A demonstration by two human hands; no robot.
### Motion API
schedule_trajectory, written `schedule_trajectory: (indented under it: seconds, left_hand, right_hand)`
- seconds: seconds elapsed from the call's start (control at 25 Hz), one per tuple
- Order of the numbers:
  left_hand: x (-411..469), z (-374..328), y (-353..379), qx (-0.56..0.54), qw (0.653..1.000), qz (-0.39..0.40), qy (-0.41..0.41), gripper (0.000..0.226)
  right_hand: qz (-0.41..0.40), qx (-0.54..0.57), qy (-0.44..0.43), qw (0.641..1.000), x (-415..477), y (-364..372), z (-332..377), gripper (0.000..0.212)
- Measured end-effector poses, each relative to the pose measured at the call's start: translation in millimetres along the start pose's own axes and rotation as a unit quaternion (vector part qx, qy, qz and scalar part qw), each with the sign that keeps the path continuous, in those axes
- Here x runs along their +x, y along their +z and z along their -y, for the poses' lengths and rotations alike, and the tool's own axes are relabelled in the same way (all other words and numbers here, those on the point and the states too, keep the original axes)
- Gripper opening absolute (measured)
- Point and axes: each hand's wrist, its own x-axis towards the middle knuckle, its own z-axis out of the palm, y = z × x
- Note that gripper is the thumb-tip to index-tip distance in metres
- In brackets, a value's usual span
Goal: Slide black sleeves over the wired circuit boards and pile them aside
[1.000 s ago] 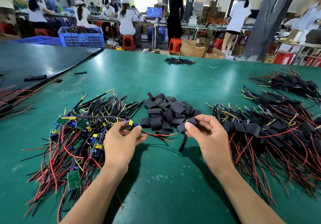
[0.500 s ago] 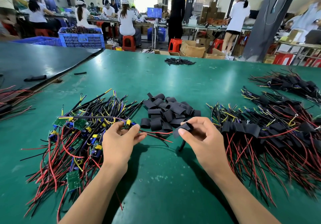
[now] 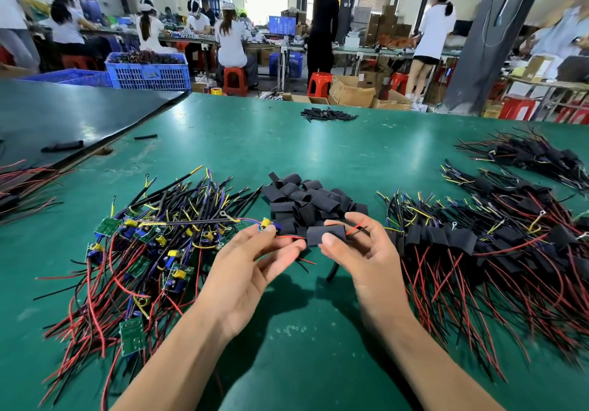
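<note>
The board (image 3: 270,225) was drawn clear of the pile (image 3: 143,251) and brought toward the middle by the left hand (image 3: 251,267), which was raised and turned so that more of its palm was shown. The sleeve (image 3: 318,233) was carried leftward by the right hand (image 3: 360,251) to meet it, and the gap between the two hands was closed. The board's red and black wires (image 3: 290,237) were fed into the sleeve's left end, and a red tip was brought out at its right end. The sleeve was turned to lie level, pinched under the right thumb.
</note>
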Motion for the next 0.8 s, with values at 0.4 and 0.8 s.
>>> schedule_trajectory:
  seconds: [0.4,0.8]
  left_hand:
    - [-3,5,-2,0.1,0.993,0.058,-0.029,0.031]
    - [-1,11,-3,0.086,0.995,0.042,-0.039,0.022]
  right_hand:
    - [0.008,0.115,0.061,0.992,-2,8,4,0.06]
    - [0.014,0.173,0.109,0.979,-7,13,8,0.064]
